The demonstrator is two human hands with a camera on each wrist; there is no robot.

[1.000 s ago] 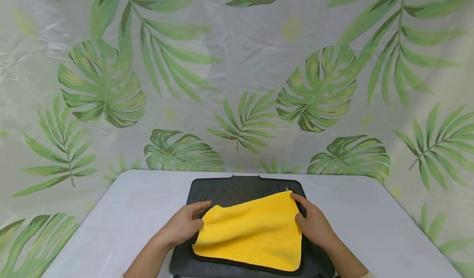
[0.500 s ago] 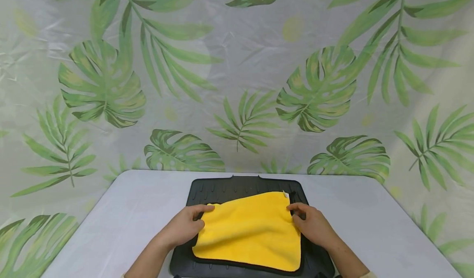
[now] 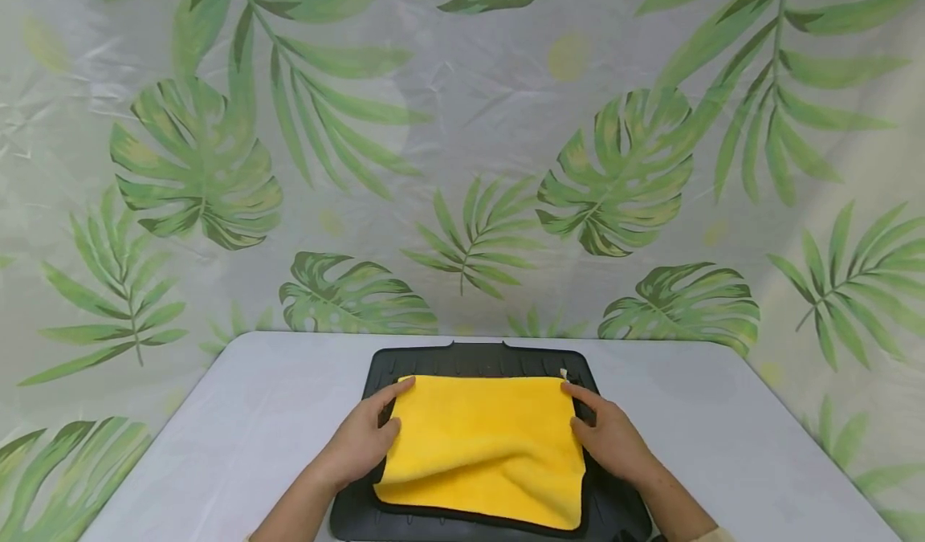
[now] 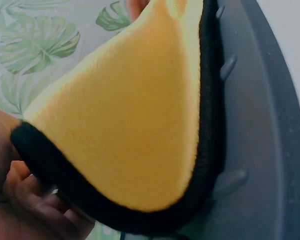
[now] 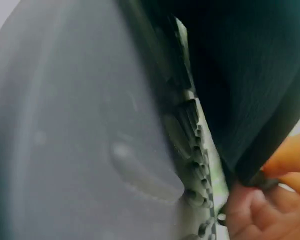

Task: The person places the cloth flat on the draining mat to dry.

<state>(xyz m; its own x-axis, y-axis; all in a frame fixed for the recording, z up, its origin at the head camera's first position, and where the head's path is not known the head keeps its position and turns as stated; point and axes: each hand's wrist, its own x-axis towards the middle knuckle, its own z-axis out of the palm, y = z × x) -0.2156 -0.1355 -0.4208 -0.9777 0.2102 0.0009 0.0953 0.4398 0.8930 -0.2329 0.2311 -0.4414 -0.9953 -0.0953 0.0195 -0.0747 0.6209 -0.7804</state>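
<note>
A yellow cloth with black edging lies spread over a black ridged tray, with a soft fold across its near half. My left hand holds its left side, index finger reaching the far left corner and thumb lower on the edge. The left wrist view has the cloth lifted at that side, with the hand gripping the edge. At the far right corner, beside a small white tag, my right hand grips the other side. A dark underside hangs above the right hand.
The tray rests on a white table, its rim showing around the cloth. Raised ridges stand up from its surface. Behind the table hangs a leaf-patterned curtain.
My left index finger has reached out to the far left corner, and the cloth's far edge has straightened out. My right fingers have shifted up to the far right corner.
</note>
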